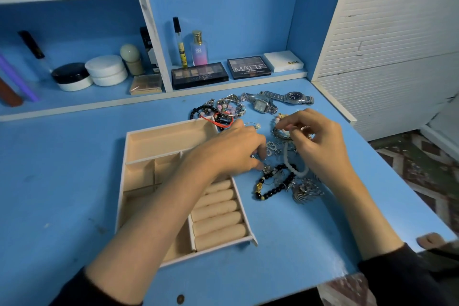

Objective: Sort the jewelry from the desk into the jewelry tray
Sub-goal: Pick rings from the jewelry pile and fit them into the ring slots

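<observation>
Jewelry (275,181) lies heaped on the bench (74,169) right of the tray (161,141), left hand (231,154) and right hand (320,144) each pinching pieces in its grip; sorting seems just begun, next needing one piece lifted free.

The desk (62,169) is blue-painted board, matt and scuffed. The jewelry tray (173,125) has a smooth white rim and a matt, cloth-like cream lining. At one o'clock from it lie polished metal watches (295,97); at three o'clock, a glossy black bead bracelet (273,190) and a matt white bead bracelet (294,169).
</observation>
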A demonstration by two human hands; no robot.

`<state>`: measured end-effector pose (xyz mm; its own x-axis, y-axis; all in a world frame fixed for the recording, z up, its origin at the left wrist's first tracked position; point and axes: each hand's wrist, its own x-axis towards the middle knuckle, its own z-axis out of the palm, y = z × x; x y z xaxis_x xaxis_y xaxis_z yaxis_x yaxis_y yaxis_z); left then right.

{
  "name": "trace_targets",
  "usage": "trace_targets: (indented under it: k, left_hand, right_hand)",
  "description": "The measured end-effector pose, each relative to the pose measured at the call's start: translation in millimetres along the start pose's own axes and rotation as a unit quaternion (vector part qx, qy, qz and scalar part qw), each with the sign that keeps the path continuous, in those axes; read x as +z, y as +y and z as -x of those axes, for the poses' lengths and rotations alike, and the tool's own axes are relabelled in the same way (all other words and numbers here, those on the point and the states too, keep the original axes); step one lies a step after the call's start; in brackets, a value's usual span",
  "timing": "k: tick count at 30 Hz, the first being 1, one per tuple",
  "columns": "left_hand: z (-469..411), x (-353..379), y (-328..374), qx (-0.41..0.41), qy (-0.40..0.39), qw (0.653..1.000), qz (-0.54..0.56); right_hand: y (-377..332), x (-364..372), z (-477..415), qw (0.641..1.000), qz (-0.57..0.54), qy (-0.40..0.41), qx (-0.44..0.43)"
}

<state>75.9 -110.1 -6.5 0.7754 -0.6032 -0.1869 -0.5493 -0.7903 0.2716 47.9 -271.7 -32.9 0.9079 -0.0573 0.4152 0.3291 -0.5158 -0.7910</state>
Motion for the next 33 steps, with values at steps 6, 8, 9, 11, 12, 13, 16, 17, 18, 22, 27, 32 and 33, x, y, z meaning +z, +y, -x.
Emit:
trace_targets:
  k: [6,8,9,11,12,13,16,17,18,22,27,32,33]
  left_hand:
    - [6,2,0,0.011,0.038,0.998,0.038]
    - [10,3,0,0.011,0.058,0.997,0.045]
    - [12,2,0,0.010,0.065,0.997,0.047]
    - [15,1,-2,0.006,0.074,0.996,0.045]
    - [16,1,-3,0.002,0.081,0.996,0.040]
    - [17,2,-4,-0.003,0.089,0.995,0.033]
    - [17,3,-2,-0.011,0.111,0.993,0.023]
    - [16,3,0,-0.010,0.118,0.993,0.024]
    - [16,4,1,-0.007,0.125,0.992,0.027]
    - [10,6,5,0.023,0.131,0.990,0.051]
    - [3,10,8,0.028,0.116,0.992,0.041]
    - [3,7,10,0.025,0.070,0.996,0.056]
    - [2,7,10,0.022,0.064,0.996,0.059]
  right_hand:
    - [2,-2,-1,1.000,0.013,-0.001,-0.001]
    - [3,-5,-3,1.000,0.025,-0.013,0.004]
    - [4,-8,-3,0.999,0.040,-0.026,0.003]
    - [6,-14,-4,0.993,0.093,-0.066,-0.010]
    - [7,-17,-4,0.988,0.121,-0.089,-0.018]
    - [8,-18,-3,0.983,0.145,-0.111,-0.030]
    - [10,-20,-1,0.964,0.198,-0.158,-0.084]
    - [11,-21,0,0.958,0.212,-0.169,-0.096]
    - [12,-21,0,0.952,0.225,-0.178,-0.104]
    - [10,-28,0,0.938,0.271,-0.184,-0.110]
    - [10,-41,1,0.919,0.343,-0.161,-0.109]
    - [8,-33,-1,0.937,0.292,-0.174,-0.081]
    - [7,-31,-2,0.934,0.292,-0.193,-0.071]
